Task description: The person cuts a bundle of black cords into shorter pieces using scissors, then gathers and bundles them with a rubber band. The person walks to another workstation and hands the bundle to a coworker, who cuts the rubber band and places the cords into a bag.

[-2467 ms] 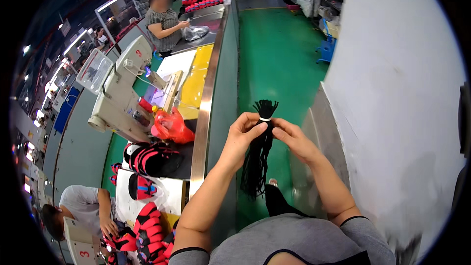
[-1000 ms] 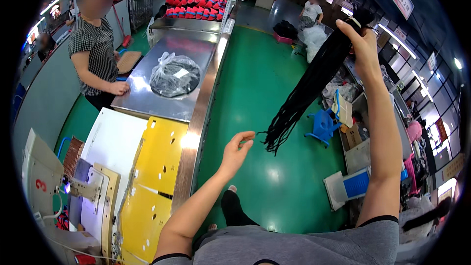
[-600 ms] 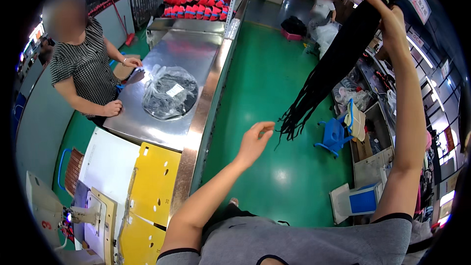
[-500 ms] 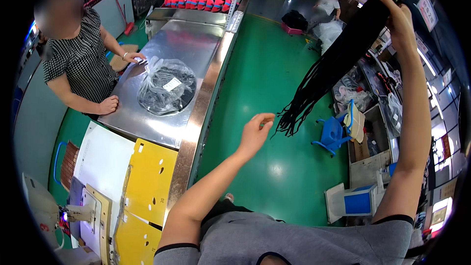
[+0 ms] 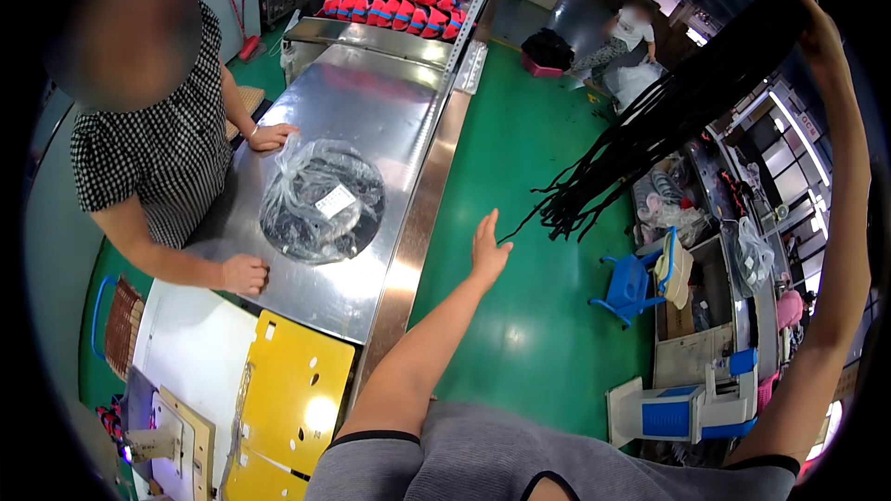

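Observation:
High at the right, my right hand (image 5: 821, 37) is closed around the top of a thick bundle of black cords (image 5: 682, 97). The strands slant down toward the left and fan out into loose ends. Below and left of those ends is my left hand (image 5: 487, 250), its fingers stretched upward and apart. One stray cord end reaches the thumb of that hand; I cannot tell if it touches.
At left a co-worker (image 5: 153, 148) rests both hands on a metal table (image 5: 348, 301) beside a clear bag of dark material (image 5: 320, 204). Yellow templates (image 5: 297, 371) lie nearer me. A blue stool (image 5: 631, 283) stands at right. Another person (image 5: 631, 32) sits far back.
My right hand has swung the cord bundle up and to the right, spreading its strands. My left hand's fingers have straightened. The co-worker's far hand has drawn back from the bag.

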`<state>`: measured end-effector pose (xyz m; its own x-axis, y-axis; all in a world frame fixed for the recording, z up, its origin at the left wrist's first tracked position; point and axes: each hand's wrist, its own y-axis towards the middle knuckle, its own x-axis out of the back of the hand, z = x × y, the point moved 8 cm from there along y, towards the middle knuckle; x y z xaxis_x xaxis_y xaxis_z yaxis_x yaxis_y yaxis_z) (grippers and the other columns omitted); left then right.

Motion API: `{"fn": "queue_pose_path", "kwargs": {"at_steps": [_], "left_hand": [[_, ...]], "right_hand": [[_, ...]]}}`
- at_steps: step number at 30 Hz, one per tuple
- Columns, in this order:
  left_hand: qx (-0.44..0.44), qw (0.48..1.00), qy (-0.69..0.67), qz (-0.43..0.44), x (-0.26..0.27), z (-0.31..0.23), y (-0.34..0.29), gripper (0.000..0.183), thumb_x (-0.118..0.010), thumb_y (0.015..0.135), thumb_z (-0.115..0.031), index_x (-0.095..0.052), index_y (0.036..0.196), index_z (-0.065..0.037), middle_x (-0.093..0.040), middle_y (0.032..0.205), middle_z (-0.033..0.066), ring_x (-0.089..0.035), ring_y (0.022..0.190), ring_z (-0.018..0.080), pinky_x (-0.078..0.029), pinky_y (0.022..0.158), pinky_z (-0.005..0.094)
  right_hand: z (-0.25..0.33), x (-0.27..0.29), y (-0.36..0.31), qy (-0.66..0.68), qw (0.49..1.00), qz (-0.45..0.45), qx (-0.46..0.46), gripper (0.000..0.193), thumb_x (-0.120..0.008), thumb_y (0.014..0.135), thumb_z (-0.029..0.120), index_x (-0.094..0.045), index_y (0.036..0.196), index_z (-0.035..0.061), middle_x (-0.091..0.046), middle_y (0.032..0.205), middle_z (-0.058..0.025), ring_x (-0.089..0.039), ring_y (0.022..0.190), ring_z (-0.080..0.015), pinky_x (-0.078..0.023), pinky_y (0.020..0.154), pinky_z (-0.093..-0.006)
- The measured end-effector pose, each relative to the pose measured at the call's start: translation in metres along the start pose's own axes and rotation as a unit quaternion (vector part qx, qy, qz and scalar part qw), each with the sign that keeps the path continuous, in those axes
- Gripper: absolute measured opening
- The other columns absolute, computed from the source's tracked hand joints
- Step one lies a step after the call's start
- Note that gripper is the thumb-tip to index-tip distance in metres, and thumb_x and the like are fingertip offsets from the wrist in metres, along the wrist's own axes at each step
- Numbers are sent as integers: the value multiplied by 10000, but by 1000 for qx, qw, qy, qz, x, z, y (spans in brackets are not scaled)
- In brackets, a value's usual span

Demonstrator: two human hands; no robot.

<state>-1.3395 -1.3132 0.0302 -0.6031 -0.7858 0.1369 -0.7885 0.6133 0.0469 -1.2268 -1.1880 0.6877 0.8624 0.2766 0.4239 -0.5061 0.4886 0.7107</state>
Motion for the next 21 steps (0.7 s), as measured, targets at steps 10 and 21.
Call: {"fn": "queue_pose_path", "kwargs": {"at_steps": [10, 21], "left_hand": [[28, 989, -94, 115, -40, -42, 28, 218, -540, 847, -327, -684, 869, -165, -677, 804, -15, -616, 770, 177, -446, 757, 297], [-17, 1000, 2, -10, -11, -4, 37, 174, -587, 816, -278, -659, 884, -135, -648, 780, 84, -609, 733, 256, -465, 659, 355]], "right_hand": [[2, 49, 56, -17, 999, 28, -42, 325, -723, 745, 379, -697, 974, 150, -661, 927, 78, -467, 633, 1, -372, 640, -149], [-16, 26, 11, 4, 990, 21, -138, 376, -705, 758, 430, -688, 807, 57, -613, 789, -9, -553, 737, -138, -409, 683, -270]]}}
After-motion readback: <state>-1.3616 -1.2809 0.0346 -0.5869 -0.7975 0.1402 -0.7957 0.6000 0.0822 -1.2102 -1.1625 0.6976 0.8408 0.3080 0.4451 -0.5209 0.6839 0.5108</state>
